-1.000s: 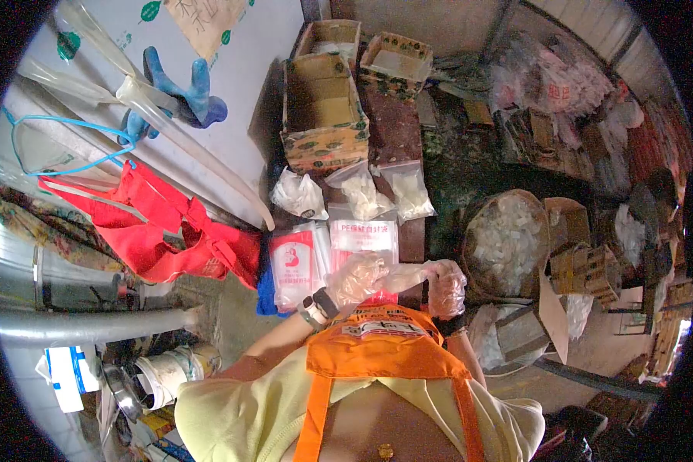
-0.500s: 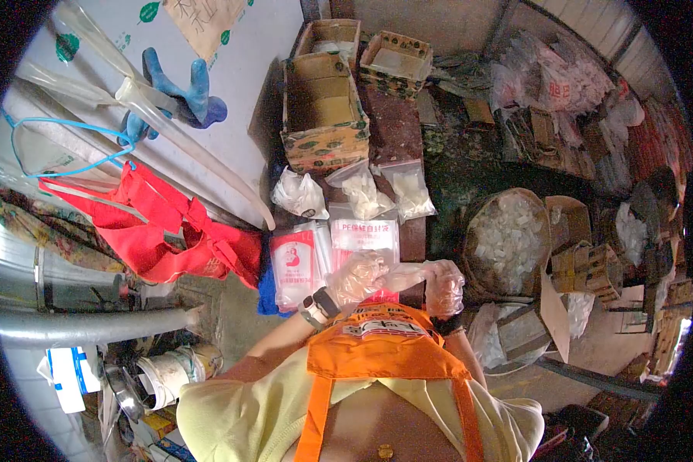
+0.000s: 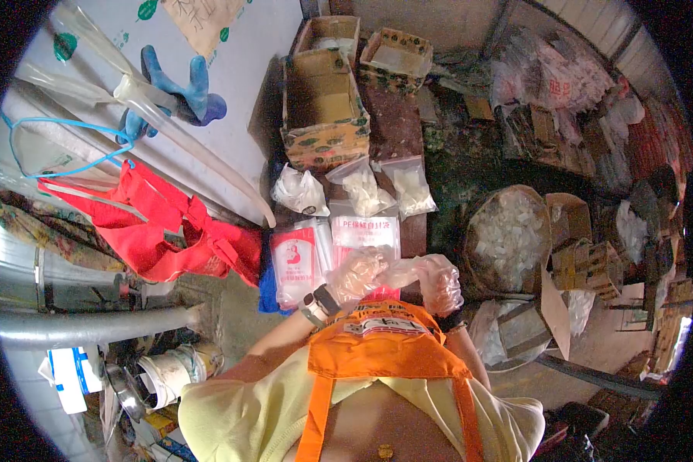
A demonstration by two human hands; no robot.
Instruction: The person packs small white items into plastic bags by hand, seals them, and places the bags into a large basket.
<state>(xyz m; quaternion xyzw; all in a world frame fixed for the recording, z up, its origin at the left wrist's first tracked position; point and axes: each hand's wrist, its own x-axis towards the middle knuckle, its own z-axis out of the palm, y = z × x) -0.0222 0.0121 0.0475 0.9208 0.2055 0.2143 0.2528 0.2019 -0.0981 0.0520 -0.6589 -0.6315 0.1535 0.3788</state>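
Both hands wear clear plastic gloves and are close together in front of the orange apron. My left hand has its fingers closed on one end of a translucent plastic piece. The other end is pinched by my right hand. Beyond my left hand lie packs of printed plastic bags, one with a red picture and one with red lettering. Behind these stand a white plastic bag and two clear bags with pale contents, one in the middle and one at the right.
Open cardboard boxes stand at the back of the dark table. A round basket of white pieces is at the right, with cartons beside it. A red apron and blue gloves hang at the left.
My right hand has turned slightly and shifted a little to the left. My left hand has barely moved. Both still hold the translucent piece.
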